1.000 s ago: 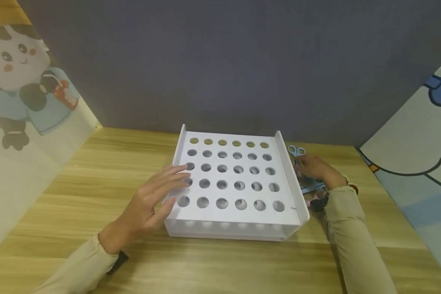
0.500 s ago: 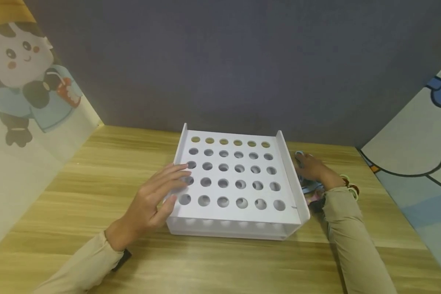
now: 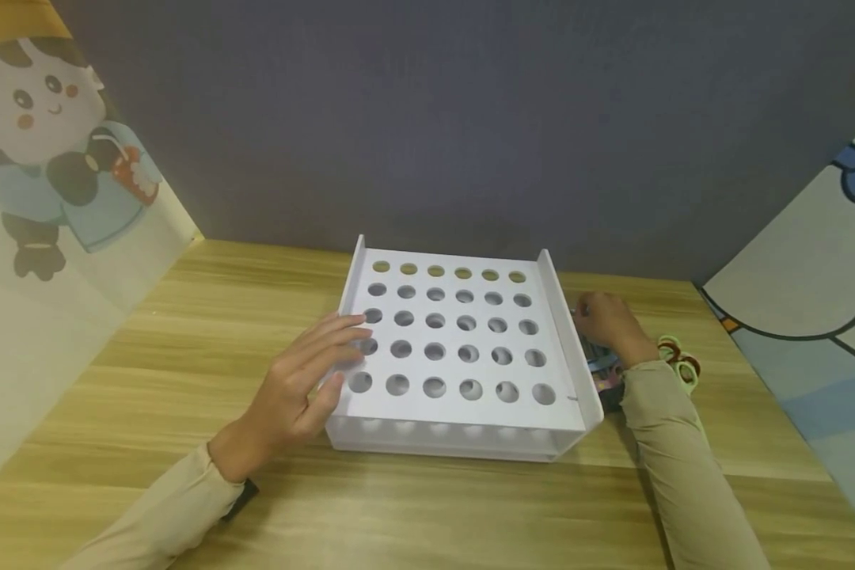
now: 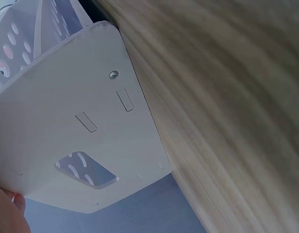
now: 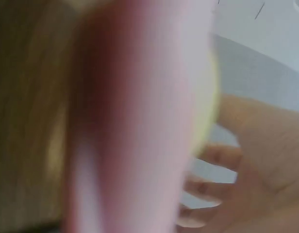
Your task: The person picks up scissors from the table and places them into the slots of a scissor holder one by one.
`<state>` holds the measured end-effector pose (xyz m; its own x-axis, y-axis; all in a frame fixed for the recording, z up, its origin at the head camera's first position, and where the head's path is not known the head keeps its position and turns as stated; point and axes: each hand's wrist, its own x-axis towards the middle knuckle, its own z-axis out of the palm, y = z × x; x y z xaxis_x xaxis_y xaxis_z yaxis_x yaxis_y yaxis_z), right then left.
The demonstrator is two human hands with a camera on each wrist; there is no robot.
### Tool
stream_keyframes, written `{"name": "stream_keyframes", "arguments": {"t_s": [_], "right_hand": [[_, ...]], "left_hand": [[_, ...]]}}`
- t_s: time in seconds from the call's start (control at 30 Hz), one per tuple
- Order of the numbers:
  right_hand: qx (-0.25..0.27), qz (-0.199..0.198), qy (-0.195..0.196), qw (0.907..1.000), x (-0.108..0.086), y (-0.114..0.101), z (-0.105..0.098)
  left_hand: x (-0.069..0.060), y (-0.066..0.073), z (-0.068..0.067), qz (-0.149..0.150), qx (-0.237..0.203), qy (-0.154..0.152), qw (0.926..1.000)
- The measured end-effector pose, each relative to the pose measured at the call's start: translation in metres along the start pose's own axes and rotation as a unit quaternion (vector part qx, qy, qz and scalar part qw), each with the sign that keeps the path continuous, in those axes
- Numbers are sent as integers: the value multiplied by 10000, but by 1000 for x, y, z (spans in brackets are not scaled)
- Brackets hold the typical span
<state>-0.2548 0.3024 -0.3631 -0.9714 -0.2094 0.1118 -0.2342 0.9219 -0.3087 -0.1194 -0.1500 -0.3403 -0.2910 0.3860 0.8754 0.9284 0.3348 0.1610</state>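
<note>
A white rack (image 3: 449,340) with rows of round holes stands on the table. My left hand (image 3: 292,388) rests on its left edge, fingers fairly straight over the top panel. The left wrist view shows the rack's side panel (image 4: 76,107) and part of that hand (image 4: 8,213). Beyond the rack's right side, my right hand (image 3: 613,324) has its fingers bent down, pinching light-blue scissors (image 3: 573,311) that are almost wholly covered. Other scissors (image 3: 602,364) lie partly hidden below it. In the right wrist view, a blurred pink thing (image 5: 149,116) hides the fingertips.
Scissors with green and red handles (image 3: 677,364) lie beside the right forearm. The wooden table (image 3: 221,332) meets a grey partition (image 3: 427,119) behind the rack. Cartoon-printed panels (image 3: 812,317) stand at both sides.
My right hand has closed over the light-blue scissors handles, which showed earlier, and its knuckles have risen. More of the green-and-red scissors shows beside the wrist. The left hand stays on the rack.
</note>
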Motion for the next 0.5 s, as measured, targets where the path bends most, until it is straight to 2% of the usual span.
{"name": "stream_keyframes", "arguments": {"t_s": [0.13, 0.3, 0.4, 0.5], "right_hand": [[469, 97, 172, 9987, 4, 4, -1], [986, -76, 592, 9933, 3, 9, -8], [1032, -216, 960, 9898, 0, 8, -14], [852, -234, 1196, 9889, -2, 6, -19]], "left_hand": [[0, 0, 1, 2, 19, -5, 10000], [0, 0, 1, -3, 45, -25, 10000], [0, 1, 1, -3, 72, -27, 10000], [0, 0, 1, 16, 91, -12, 10000]]}}
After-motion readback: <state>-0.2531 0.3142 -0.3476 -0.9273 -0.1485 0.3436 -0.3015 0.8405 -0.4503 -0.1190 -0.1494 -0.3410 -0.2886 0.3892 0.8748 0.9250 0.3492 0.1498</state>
